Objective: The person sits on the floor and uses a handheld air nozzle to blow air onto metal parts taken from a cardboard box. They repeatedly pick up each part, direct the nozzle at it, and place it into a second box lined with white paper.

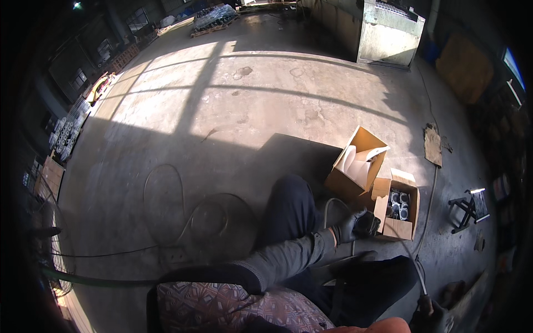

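Observation:
My left hand (360, 225), in a dark glove, reaches across my legs to the left side of an open cardboard box (398, 230). Its fingers are curled closed, and whatever they may hold is too dark to make out. Inside that box lie several grey metal parts (395, 198) with round dark openings. At the lower right, my right hand (432, 315), also gloved, is closed around the lower end of a thin light-coloured rod (424, 284). The rod slants up and left toward the box. Shadow hides part of the right hand's fingers.
A taller open carton (355, 178) with white paper stands behind the parts box. A small folding stand (469, 210) is to the right. Hose loops (183, 191) lie on the concrete floor at left. A large pale metal cabinet (387, 36) stands far ahead.

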Demonstrator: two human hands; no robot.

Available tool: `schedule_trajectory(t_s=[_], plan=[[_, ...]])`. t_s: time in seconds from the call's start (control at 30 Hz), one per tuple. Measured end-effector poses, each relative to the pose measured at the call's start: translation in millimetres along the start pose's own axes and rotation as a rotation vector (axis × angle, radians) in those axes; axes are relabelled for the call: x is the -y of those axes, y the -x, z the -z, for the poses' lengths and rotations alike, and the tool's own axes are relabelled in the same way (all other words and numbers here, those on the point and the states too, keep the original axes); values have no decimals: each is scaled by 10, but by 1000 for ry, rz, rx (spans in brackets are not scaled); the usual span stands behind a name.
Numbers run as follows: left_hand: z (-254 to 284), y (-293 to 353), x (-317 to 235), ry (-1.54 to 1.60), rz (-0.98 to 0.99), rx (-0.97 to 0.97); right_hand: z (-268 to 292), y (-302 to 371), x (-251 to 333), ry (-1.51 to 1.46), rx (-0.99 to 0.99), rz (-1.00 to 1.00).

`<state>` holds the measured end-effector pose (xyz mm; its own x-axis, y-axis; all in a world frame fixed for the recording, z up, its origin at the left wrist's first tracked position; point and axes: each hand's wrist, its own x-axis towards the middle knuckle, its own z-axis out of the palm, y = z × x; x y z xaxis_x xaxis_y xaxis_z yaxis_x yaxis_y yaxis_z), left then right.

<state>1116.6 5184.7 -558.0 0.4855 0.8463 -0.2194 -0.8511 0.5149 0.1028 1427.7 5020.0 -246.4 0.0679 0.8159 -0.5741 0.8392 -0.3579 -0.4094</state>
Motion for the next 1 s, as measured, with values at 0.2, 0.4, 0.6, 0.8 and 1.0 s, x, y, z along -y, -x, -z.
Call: schedule_trajectory(t_s=[0.2, 0.4, 0.6, 0.8, 1.0], plan=[[154, -159, 19, -157, -101, 350, -62, -113, -72, -47, -21, 114], [254, -233, -54, -55, -57, 286, -31, -139, -140, -143, -59, 124], [107, -150, -42, 37, -59, 73, 16, -213, -14, 104, 30, 39], [85, -101, -41, 7, -96, 98, -8, -257, -30, 209, 141, 165], [238, -144, -47, 14, -76, 47, 41, -242, 56, -17, -6, 121]])
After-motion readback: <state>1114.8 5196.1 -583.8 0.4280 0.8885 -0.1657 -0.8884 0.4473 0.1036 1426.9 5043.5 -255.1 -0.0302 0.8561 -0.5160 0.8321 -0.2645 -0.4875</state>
